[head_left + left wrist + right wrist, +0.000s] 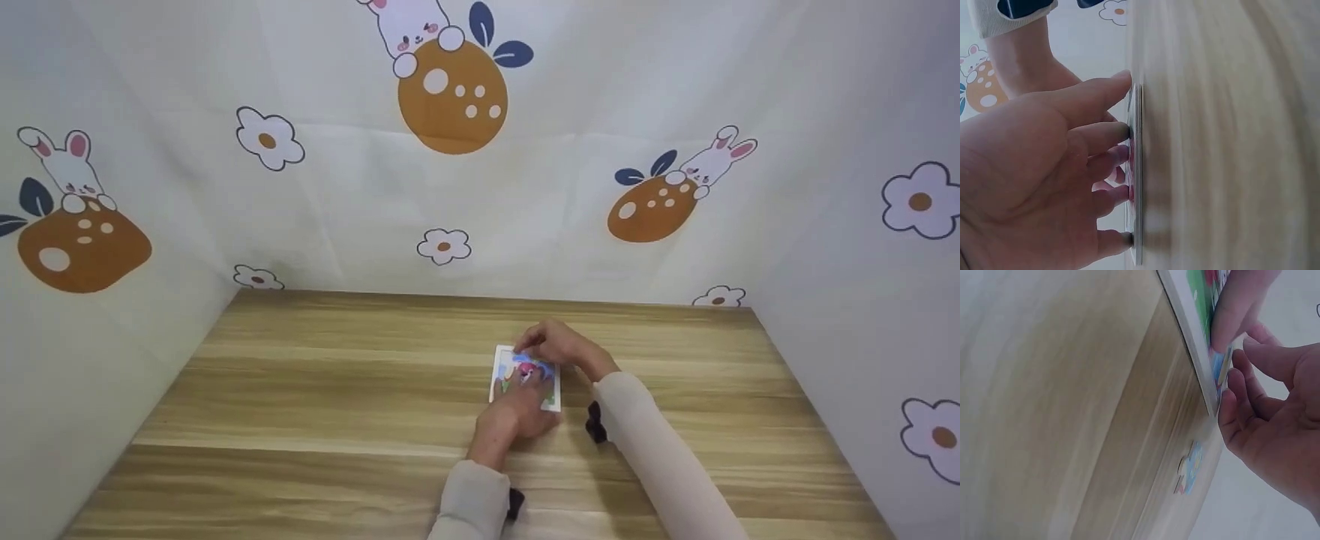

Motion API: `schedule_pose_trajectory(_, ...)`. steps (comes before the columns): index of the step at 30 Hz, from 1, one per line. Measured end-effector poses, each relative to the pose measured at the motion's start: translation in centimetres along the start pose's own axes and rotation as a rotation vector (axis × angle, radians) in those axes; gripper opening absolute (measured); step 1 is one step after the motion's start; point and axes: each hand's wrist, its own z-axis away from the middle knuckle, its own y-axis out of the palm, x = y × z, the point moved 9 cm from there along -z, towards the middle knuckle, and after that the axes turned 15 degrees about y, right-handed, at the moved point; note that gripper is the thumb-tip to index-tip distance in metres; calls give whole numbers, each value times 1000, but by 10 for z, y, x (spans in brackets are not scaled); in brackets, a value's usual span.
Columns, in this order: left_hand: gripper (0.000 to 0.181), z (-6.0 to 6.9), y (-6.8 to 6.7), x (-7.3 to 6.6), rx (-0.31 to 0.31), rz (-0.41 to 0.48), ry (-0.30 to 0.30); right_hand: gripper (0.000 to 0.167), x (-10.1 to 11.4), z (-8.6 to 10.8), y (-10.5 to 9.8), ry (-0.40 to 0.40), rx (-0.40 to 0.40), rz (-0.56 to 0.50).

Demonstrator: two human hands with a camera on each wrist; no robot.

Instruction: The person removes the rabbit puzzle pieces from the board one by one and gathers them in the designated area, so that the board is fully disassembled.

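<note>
The picture board (523,365) lies flat on the wooden table (300,390). From its 6 o'clock side the left hand (520,411) rests spread fingertips on it. At 12 o'clock the right hand (556,342) bends its fingers; I cannot tell whether they grip anything. The right wrist view shows 1 loose puzzle piece (1190,467) at 6 o'clock.

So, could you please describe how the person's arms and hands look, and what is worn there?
The sleeves are long and pale cream; the left wrist view shows a ribbed cuff. A small black object shows near each wrist. The left hand and right hand are bare, with no gloves or rings visible.
</note>
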Motion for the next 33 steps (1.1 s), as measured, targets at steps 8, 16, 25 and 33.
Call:
schedule_pose_trajectory(8,71,0,-1,-2,-1,1,0,37,7,-3,7,-2,46,21)
schedule_pose_trajectory(16,69,0,0,-1,-2,17,1,47,12,-3,10,-38,77,10)
schedule_pose_trajectory(25,70,0,0,0,-21,14,5,44,8,-1,11,10,78,2)
schedule_pose_trajectory(33,69,-1,0,0,-4,11,-9,36,11,1,9,-52,83,-60)
